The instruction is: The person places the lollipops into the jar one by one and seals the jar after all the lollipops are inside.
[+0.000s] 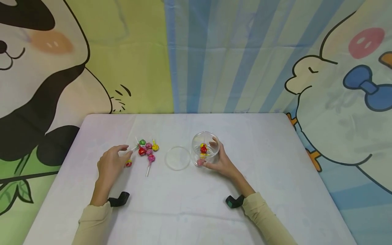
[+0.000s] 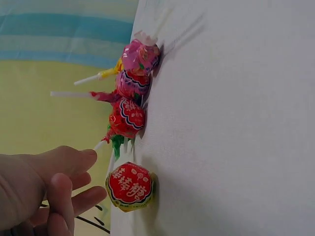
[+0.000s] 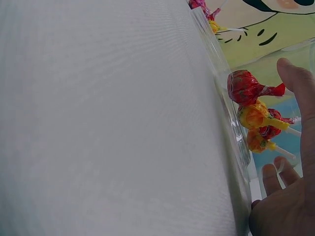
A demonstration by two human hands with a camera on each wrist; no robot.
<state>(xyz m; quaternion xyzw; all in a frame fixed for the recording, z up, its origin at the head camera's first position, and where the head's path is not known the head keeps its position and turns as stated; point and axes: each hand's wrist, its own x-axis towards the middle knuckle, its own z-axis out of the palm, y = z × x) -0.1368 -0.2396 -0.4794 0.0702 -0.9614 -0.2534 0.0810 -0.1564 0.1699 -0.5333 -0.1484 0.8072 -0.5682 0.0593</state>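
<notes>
In the head view the left hand [image 1: 111,166] is at the left, thumb and fingers parted around the stick end of a red and yellow lollipop [image 1: 128,164]. The left wrist view has the hand [image 2: 54,191] close beside this lollipop [image 2: 130,187], with no clear contact. The right hand [image 1: 225,163] grips a clear round container [image 1: 211,136] from its right side, thumb in front and fingers behind. Inside it, red lollipops [image 3: 242,87] and orange-yellow lollipops [image 3: 253,114] show in the right wrist view, the hand [image 3: 290,196] curved around the wall.
Several lollipops, among them a red one [image 1: 142,151], a yellow one [image 1: 155,147] and a pink one [image 1: 151,158], lie bunched right of the left hand. A clear round lid [image 1: 177,146] lies flat between them and the container on the white table [image 1: 183,197].
</notes>
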